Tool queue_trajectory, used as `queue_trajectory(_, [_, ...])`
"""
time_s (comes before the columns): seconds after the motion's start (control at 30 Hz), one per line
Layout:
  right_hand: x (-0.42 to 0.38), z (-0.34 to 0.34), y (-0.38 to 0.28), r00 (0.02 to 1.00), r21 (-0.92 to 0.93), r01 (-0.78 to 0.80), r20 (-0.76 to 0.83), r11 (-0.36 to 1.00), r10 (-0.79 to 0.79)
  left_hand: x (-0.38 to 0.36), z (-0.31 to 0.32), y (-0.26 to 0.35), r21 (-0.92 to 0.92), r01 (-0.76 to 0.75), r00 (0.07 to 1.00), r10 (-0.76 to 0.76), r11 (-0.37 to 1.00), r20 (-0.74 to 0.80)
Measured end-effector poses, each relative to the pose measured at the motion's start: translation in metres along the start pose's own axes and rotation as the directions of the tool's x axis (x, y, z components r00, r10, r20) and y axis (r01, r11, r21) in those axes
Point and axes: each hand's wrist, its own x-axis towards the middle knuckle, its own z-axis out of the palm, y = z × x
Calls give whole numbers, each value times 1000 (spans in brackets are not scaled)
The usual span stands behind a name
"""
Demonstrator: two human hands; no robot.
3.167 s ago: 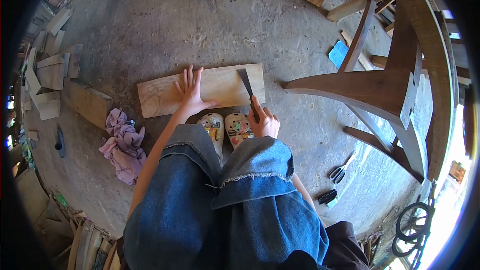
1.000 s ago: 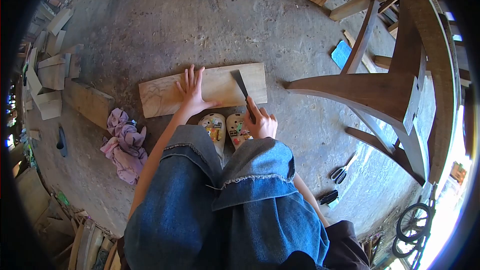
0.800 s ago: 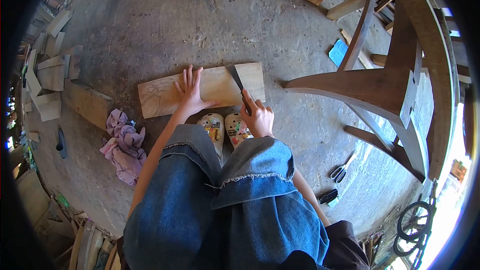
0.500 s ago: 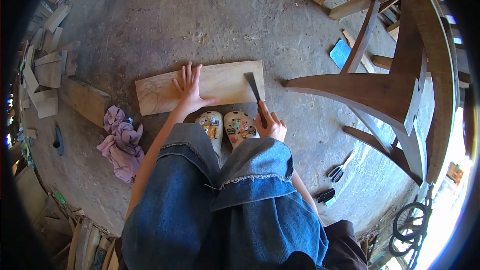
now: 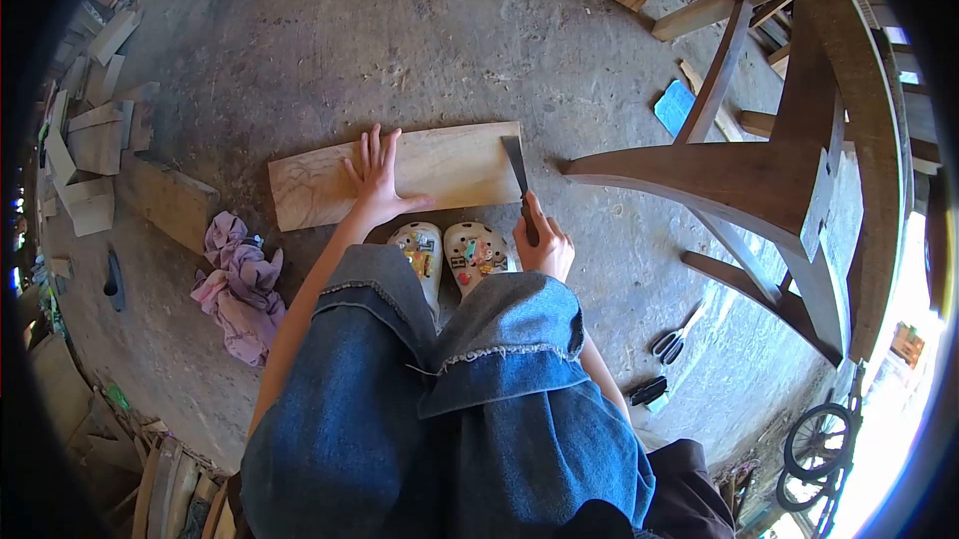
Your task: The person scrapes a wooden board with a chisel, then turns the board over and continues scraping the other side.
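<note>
Pale wooden board (image 5: 450, 164), swirling grain, dark-bladed scraper (image 5: 517, 161)

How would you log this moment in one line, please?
left grip: spread on wooden board | right grip: closed around scraper | blade: over board's right end, contact unclear

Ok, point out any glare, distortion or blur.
Head view: lens distortion rounds the scene, black at the corners; daylight washes out the lower right; glare shines on the floor near the scissors; the board and bladed tool look fairly sharp.
</note>
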Motion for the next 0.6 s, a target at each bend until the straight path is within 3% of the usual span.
queue_trajectory(0.6, [-6,-8,3,1000,31,-24,17,999,24,1,1,-2,19,-1,1000,1,1000,8])
